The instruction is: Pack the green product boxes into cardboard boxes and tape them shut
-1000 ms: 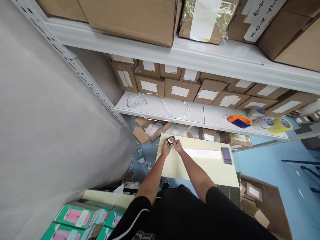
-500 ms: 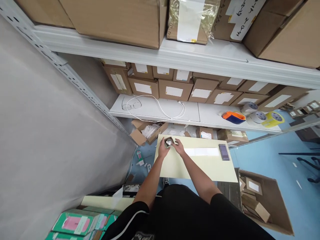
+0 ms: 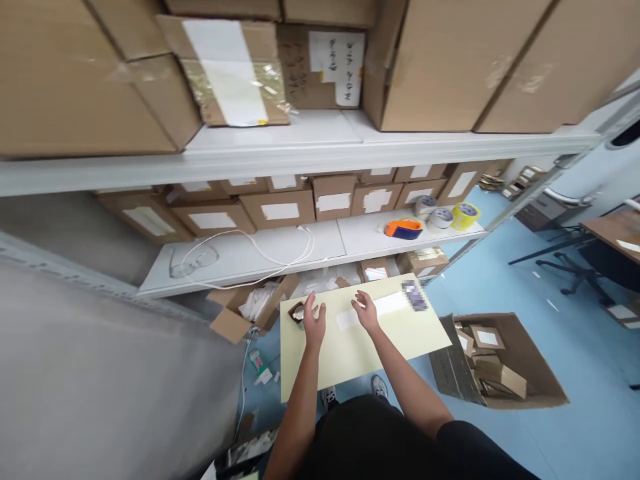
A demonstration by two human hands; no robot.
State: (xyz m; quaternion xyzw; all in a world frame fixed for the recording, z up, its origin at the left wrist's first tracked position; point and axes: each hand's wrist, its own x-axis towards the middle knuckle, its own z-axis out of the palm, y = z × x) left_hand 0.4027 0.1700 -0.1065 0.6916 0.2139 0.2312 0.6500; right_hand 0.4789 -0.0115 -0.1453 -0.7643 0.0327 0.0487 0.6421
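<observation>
box (image 3: pixel 296 312) with an open top sits at the far left of the worktop (image 3: pixel 345 360), just left of the left hand (image 3: pixel 314 325). it is probably light, stiff yet crushable, so best held by opposite walls. left hand and right hand (image 3: pixel 366 313) are loosely spread, both empty.

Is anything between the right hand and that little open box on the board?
Yes: the left hand is between them, beside the small box. Part of the white strip lies between the hands, but flat, so it probably wouldn't block the right hand.
</observation>
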